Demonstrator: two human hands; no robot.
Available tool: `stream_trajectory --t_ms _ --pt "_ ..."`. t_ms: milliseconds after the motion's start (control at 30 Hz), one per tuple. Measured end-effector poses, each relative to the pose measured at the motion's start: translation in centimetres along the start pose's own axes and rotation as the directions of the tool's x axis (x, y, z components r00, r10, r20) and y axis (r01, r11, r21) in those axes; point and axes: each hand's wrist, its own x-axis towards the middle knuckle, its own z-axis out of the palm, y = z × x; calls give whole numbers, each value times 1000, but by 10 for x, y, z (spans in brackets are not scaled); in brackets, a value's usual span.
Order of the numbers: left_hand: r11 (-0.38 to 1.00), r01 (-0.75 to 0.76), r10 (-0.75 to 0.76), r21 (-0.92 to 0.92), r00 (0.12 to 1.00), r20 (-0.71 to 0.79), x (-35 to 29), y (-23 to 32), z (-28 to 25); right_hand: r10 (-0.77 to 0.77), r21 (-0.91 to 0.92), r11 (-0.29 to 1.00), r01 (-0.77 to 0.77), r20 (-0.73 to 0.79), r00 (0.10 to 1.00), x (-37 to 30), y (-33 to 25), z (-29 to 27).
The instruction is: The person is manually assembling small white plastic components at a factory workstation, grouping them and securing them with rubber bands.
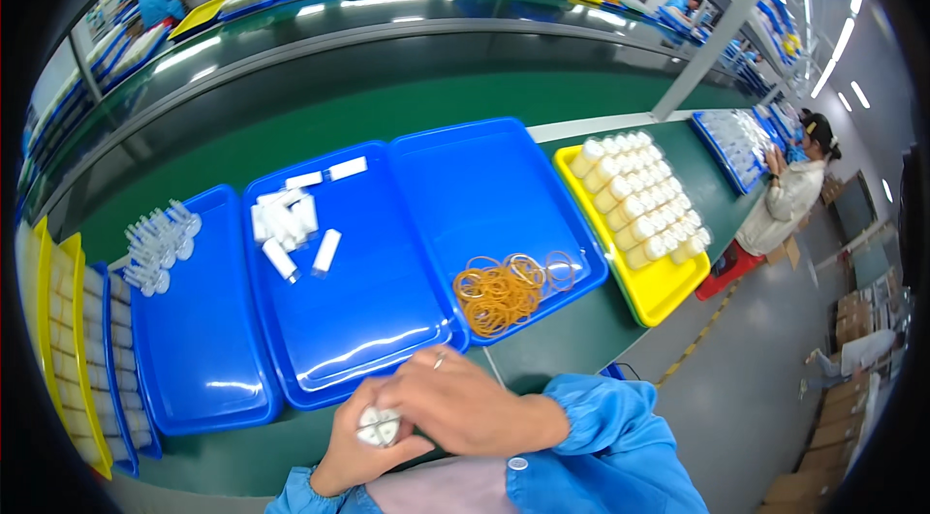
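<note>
Near the lower edge, my left hand (pixel 347 454) is closed around a bundle of white pieces (pixel 379 427). The bundle's round end faces up and is split into several wedge-like segments. My right hand (pixel 453 402), with a ring on one finger, wraps over the bundle from the right side; its fingertips are partly hidden. Just beyond my hands, the middle blue tray (pixel 354 306) holds a loose heap of white tube-like pieces (pixel 287 219). To its right, another blue tray (pixel 465 185) has a tangled pile of tan rubber bands (pixel 499 295) in its near corner.
A third blue tray (pixel 208 340) at left carries clear plastic parts (pixel 160 248) with stems. Stacked yellow and blue trays (pixel 73 349) stand at far left. A yellow tray (pixel 668 296) of banded white bundles (pixel 639 199) is at right. A co-worker (pixel 790 189) sits beyond it.
</note>
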Motion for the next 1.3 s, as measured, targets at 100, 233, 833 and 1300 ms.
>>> stream_trajectory --t_ms 100,233,833,1300 --pt "971 -78 66 228 996 59 -8 -6 -10 102 494 864 -92 7 995 7 -9 -3" --pt "444 -293 432 847 898 84 5 -11 1 142 737 654 -172 104 984 16 -19 -11" --pt "636 -327 99 -699 933 -346 -2 7 -19 14 971 -111 -213 216 976 -9 -3 -4" --pt "763 73 62 643 981 -184 -6 7 -1 9 4 1000 -10 126 992 -16 5 34"
